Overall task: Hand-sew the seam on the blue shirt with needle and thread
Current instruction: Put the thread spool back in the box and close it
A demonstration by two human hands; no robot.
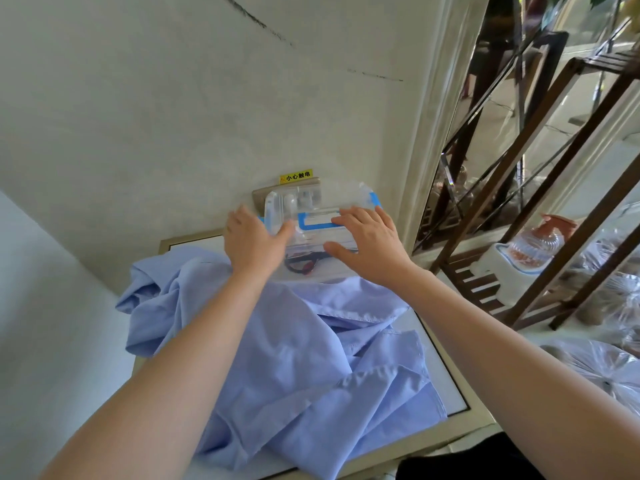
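Head view: we look down along both bare forearms at a bench set against a wall.
Wall: pale and plain, with thin dark cracks high up.
Bench: white top in a gold-toned frame, mostly covered by cloth.
Blue shirt: it lies crumpled across the bench from the back left corner to the front edge, and our forearms pass above it.
Wooden rack: dark slatted shelving stands to the right of the bench.
Plastic bags: clear, filled bags sit low on the right, near the rack.
Clear pouch: blue-trimmed, at the back of the bench on the shirt's far edge. A small clear case and something dark and red show inside, but we cannot tell what they are.
Right grip: the fingers lie fairly straight over the pouch's top, thumb spread along its near side.
Left grip: it holds the pouch's left end, fingers curled behind and thumb on the front.
Socket plate: on the wall, half hidden behind the pouch.
Yellow sticker: just above the socket plate.
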